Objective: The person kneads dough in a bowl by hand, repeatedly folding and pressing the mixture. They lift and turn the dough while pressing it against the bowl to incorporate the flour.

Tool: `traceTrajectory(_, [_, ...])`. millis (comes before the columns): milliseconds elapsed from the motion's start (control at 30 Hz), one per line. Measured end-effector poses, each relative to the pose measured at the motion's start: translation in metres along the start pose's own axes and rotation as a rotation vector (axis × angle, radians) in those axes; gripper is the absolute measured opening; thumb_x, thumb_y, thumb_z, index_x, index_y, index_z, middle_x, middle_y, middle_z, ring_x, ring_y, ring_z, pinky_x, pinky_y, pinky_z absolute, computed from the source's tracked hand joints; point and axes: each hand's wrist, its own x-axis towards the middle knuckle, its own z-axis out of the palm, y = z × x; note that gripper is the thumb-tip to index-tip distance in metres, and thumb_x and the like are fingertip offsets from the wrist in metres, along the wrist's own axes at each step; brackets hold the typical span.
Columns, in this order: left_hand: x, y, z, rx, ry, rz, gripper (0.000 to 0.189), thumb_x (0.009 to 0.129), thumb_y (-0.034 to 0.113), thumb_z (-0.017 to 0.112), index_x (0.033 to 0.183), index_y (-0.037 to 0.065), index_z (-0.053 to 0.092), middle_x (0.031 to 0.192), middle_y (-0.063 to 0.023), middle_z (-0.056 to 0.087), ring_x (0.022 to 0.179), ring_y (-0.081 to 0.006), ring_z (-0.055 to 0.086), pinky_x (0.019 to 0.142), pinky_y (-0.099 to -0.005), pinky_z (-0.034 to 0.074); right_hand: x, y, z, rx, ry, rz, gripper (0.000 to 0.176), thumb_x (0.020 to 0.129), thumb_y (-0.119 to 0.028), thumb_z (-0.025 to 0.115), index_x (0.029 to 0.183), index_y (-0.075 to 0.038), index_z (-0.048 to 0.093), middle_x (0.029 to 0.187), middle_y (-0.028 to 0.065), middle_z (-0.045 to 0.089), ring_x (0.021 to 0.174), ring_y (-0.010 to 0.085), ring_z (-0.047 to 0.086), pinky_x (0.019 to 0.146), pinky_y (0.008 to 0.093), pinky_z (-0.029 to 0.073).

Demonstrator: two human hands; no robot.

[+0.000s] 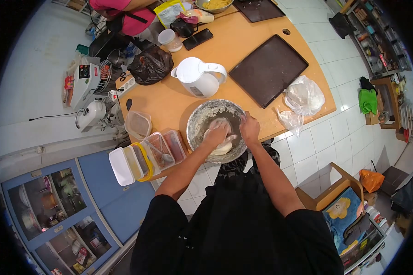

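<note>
A metal mixing bowl [197, 123] with floury, dough-smeared walls sits at the table's near edge, just in front of my body. Inside it lies a pale lump of dough [223, 149]. My left hand [219, 131] is down in the bowl, its flour-coated fingers pressed into the dough and partly hidden by it. The bowl's right rim is gripped by my right hand [249, 128], fingers wrapped over the edge.
Behind the bowl stands a white electric kettle [197, 78]. A dark baking tray [269, 68] and a plastic bag of white powder [304, 97] lie to the right. Plastic containers [158, 149] line the left edge, near a black bag [151, 65]. Another person [128, 16] is across the table.
</note>
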Motion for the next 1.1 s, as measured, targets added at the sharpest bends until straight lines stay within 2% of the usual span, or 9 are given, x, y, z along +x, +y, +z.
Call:
traceTrajectory(67, [-0.018,-0.004,0.000,-0.308,-0.233,-0.028,0.051,0.088,0.052,0.053,0.125,0.017,0.056,0.131,-0.0086,0.054,0.125,-0.0236,0.049,0.107,-0.0571,0.024,0.003,0.002,0.000,0.001,-0.002,-0.012,0.015,0.087,-0.017,0.061,0.098,-0.007,0.060,0.077,0.0212,0.066,0.075,0.0418,0.066,0.065,0.0505,0.052])
traceTrajectory(200, [-0.053,0.005,0.002,-0.221,-0.056,0.100,0.065,0.081,0.064,0.054,0.128,0.019,0.056,0.130,-0.0086,0.057,0.125,-0.0277,0.050,0.104,-0.0595,0.026,0.003,-0.004,0.000,-0.034,-0.051,-0.020,0.015,0.087,-0.018,0.060,0.098,-0.008,0.060,0.078,0.0206,0.067,0.075,0.0413,0.066,0.066,0.0500,0.052])
traceTrajectory(333, [-0.038,0.022,0.016,-0.068,-0.036,-0.096,0.040,0.083,0.039,0.058,0.116,0.018,0.061,0.120,-0.0061,0.061,0.116,-0.0253,0.055,0.103,-0.0560,0.029,0.005,-0.005,0.003,-0.079,-0.069,-0.025,0.016,0.087,-0.018,0.060,0.100,-0.008,0.060,0.079,0.0189,0.067,0.075,0.0398,0.067,0.066,0.0491,0.053])
traceTrajectory(567, [0.025,0.000,0.061,-0.174,0.229,-0.153,0.017,0.084,0.017,0.052,0.088,0.012,0.068,0.079,-0.0111,0.069,0.073,-0.0295,0.068,0.067,-0.0437,0.051,0.006,-0.008,0.000,-0.038,-0.068,-0.053,0.014,0.089,-0.019,0.059,0.095,-0.006,0.060,0.078,0.0194,0.067,0.074,0.0397,0.066,0.065,0.0490,0.052])
traceTrajectory(700, [0.046,-0.012,0.088,-0.218,0.350,-0.358,0.020,0.080,0.023,0.059,0.088,0.008,0.070,0.078,-0.0147,0.068,0.071,-0.0340,0.067,0.068,-0.0450,0.051,0.008,-0.003,0.002,-0.014,-0.047,-0.094,0.014,0.089,-0.018,0.060,0.096,-0.005,0.060,0.077,0.0199,0.066,0.073,0.0402,0.066,0.064,0.0492,0.051])
traceTrajectory(800, [0.055,-0.015,0.101,-0.425,0.505,-0.717,0.023,0.076,0.028,0.066,0.080,0.005,0.070,0.077,-0.0185,0.067,0.071,-0.0370,0.066,0.070,-0.0479,0.051,0.008,-0.002,0.002,-0.011,-0.029,-0.112,0.015,0.088,-0.017,0.060,0.097,-0.005,0.060,0.077,0.0203,0.066,0.073,0.0407,0.065,0.064,0.0491,0.051])
traceTrajectory(933, [0.071,-0.022,0.097,-0.877,0.727,-1.094,0.033,0.085,0.032,0.064,0.084,0.000,0.070,0.071,-0.0147,0.068,0.065,-0.0273,0.066,0.063,-0.0418,0.049,0.005,-0.007,-0.001,0.007,-0.007,-0.104,0.015,0.088,-0.017,0.061,0.098,-0.005,0.061,0.077,0.0201,0.066,0.072,0.0408,0.065,0.063,0.0488,0.051])
traceTrajectory(1033, [0.073,-0.035,0.116,-1.038,0.533,-0.995,0.035,0.089,0.032,0.062,0.092,-0.002,0.069,0.073,-0.0117,0.067,0.069,-0.0219,0.064,0.064,-0.0378,0.048,0.000,-0.004,0.001,0.009,-0.013,-0.028,0.016,0.088,-0.017,0.061,0.099,-0.006,0.061,0.077,0.0199,0.066,0.072,0.0404,0.066,0.063,0.0490,0.051])
traceTrajectory(1100, [0.054,-0.026,0.056,-1.228,0.277,-0.752,0.039,0.092,0.036,0.058,0.104,0.000,0.066,0.095,-0.0163,0.067,0.083,-0.0233,0.062,0.074,-0.0387,0.047,-0.001,-0.002,0.002,-0.011,-0.002,-0.046,0.016,0.088,-0.018,0.061,0.099,-0.006,0.061,0.077,0.0198,0.067,0.073,0.0401,0.066,0.064,0.0492,0.051])
